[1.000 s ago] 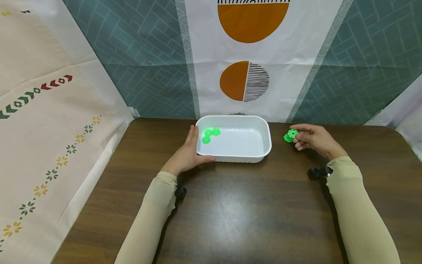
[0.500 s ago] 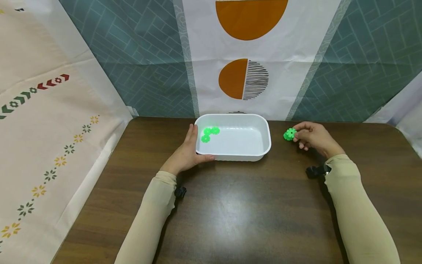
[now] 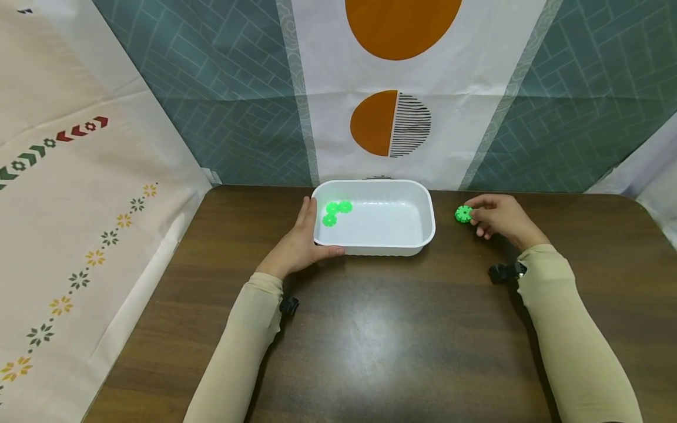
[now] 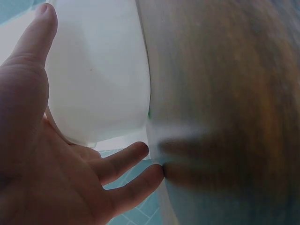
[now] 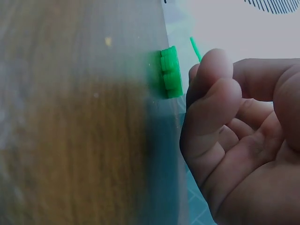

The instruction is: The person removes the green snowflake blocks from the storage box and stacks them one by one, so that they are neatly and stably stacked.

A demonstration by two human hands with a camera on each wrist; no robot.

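1. Head view gives us a dark brown wood-grain surface (image 3: 370, 352) with a glossy white rectangular tray (image 3: 388, 226), its corners rounded, standing near the far edge.
2. We see the left grip (image 3: 293, 249), a bare hand, resting against the tray's near-left corner. Its thumb lies along the near wall, and its fingers reach out straight by the left end, spread rather than curled.
3. From the left wrist, we find that thumb against the white wall, with two fingertips (image 4: 154, 174) extended at the surface; we cannot tell whether both touch it.
4. Inside the tray's left part we count three bright green notched discs (image 3: 345, 207), grouped close together, one nearer to us than the other two.
5. To the right of the tray, well apart from it, we have the right grip (image 3: 505, 220), also a bare hand, pinching a thin bright green round disc (image 5: 195, 49) between thumb and finger.
6. Seen from the right wrist, that disc is edge-on and just above a short stack of green discs (image 5: 171, 71) on the surface, with a gap between them. We cannot tell how many are stacked.
7. Both forearms wear pale yellow-beige sleeves (image 3: 576, 335), with a small black device (image 3: 505, 274) at each wrist.
8. Behind the surface we see a teal brick-patterned cloth (image 3: 227, 106) with a white panel bearing orange shapes.
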